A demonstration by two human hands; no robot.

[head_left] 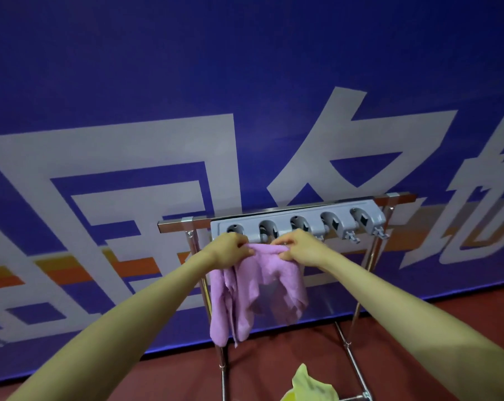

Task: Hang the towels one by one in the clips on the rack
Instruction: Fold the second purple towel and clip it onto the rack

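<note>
Between the pinching fingers of the left hand [232, 246] and the right hand [298, 246], a purple towel [259, 290] hangs by its top edge just below the grey clip strip [300, 224] of the metal rack [369, 270], while a yellow-green towel [310, 384] lies lower.

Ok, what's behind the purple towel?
Behind the purple towel run the rack's metal legs and the blue banner. Both hands and the towel's top cover the lower edge of the grey clip strip.

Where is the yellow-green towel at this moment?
In the head view, the yellow-green towel lies low at the bottom edge, right of centre, by the lower bar of the rack, below the purple towel held up at the clips.
</note>
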